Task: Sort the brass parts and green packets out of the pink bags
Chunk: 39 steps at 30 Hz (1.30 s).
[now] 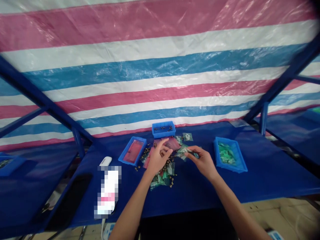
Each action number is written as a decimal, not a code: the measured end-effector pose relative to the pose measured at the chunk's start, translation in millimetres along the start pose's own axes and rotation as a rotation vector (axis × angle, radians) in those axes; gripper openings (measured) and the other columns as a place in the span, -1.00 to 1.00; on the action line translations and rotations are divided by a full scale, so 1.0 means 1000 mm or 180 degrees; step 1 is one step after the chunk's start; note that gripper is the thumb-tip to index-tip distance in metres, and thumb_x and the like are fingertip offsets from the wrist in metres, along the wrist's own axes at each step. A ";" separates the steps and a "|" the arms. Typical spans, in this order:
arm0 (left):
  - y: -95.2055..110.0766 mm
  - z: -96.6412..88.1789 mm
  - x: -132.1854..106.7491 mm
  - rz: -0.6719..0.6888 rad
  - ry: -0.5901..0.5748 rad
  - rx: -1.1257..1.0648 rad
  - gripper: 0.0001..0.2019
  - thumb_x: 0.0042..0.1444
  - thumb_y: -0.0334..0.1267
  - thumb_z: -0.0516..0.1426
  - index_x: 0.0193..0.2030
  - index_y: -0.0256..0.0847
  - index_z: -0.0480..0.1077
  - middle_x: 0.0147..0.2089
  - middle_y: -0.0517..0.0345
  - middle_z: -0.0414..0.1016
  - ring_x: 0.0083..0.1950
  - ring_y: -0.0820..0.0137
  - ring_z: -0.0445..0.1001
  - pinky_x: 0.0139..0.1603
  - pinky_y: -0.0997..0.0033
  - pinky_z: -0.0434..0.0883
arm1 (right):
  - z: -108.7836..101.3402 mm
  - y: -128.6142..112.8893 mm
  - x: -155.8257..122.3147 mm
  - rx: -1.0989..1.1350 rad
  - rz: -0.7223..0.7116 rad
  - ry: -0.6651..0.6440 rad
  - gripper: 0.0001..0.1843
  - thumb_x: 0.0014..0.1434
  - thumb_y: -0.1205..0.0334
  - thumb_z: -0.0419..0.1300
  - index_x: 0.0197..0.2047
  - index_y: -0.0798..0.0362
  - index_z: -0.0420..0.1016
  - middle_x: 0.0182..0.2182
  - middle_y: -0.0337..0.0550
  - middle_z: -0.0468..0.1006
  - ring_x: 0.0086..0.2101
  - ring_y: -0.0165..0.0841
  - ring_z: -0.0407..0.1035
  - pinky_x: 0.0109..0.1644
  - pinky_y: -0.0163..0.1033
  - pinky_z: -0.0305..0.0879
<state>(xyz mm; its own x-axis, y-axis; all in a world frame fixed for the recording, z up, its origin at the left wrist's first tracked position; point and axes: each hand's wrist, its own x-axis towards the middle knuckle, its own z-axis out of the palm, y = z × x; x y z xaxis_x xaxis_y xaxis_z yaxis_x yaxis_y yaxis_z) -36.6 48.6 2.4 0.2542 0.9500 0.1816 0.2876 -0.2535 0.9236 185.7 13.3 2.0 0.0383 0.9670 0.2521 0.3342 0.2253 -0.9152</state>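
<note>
My right hand point(203, 162) pinches a small clear plastic bag point(182, 152) between thumb and fingers, over the right side of a pile. My left hand point(160, 159) is above the middle of that pile, thumb and forefinger apart, with nothing visible between them. Under and around it lie pink plastic bags point(172, 143), small green-tinted bags point(161, 180) and loose brass-coloured metal pieces point(171, 181). What lies directly beneath my left palm is hidden.
A blue tray point(120, 159) with pink bags stands left. Behind the pile is a blue tray point(163, 135) of small dark pieces. On the right, another blue tray point(243, 163) holds green bags. A white device point(106, 161) and a blurred-out phone-like object point(108, 190) lie left.
</note>
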 end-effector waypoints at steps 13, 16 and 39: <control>-0.009 -0.007 0.003 0.0243 0.0768 0.1378 -0.63 0.31 -0.15 0.05 0.23 -0.05 0.32 -0.14 0.13 0.60 -0.20 0.34 0.55 -0.17 0.40 0.41 | -0.089 0.037 -0.076 -0.3174 -0.0535 0.1159 -0.67 0.34 -0.03 0.08 -0.13 0.00 0.54 -0.13 -0.05 0.63 -0.02 -0.04 0.41 0.23 0.21 -0.07; -0.012 -0.007 0.004 0.0280 0.0758 0.1416 -0.63 0.32 -0.16 0.05 0.24 -0.04 0.31 -0.11 0.12 0.60 -0.15 0.32 0.56 -0.11 0.38 0.42 | -0.080 0.032 -0.068 -0.3145 -0.0641 0.1405 -0.71 0.35 0.07 0.08 -0.02 0.01 0.51 -0.08 -0.01 0.61 -0.02 -0.05 0.42 0.23 0.20 -0.04; 0.000 0.001 -0.001 -0.0467 -0.0735 -0.0618 -0.63 0.22 0.02 0.13 -0.03 -0.23 0.47 -0.32 0.08 0.57 -0.48 0.44 0.44 -0.46 0.48 0.33 | 0.024 -0.005 -0.006 0.1328 0.1044 -0.0224 -0.57 0.17 -0.20 0.24 -0.19 0.01 0.34 -0.53 -0.21 0.56 -0.60 -0.36 0.38 -0.57 -0.33 0.13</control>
<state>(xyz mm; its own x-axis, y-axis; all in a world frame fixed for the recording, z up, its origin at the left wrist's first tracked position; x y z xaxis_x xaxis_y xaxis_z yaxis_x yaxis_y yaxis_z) -35.7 47.6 2.3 0.4321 0.9016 -0.0188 0.1608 -0.0566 0.9854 161.3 8.9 -2.8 0.0098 0.9970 -0.0769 -0.0882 -0.0757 -0.9932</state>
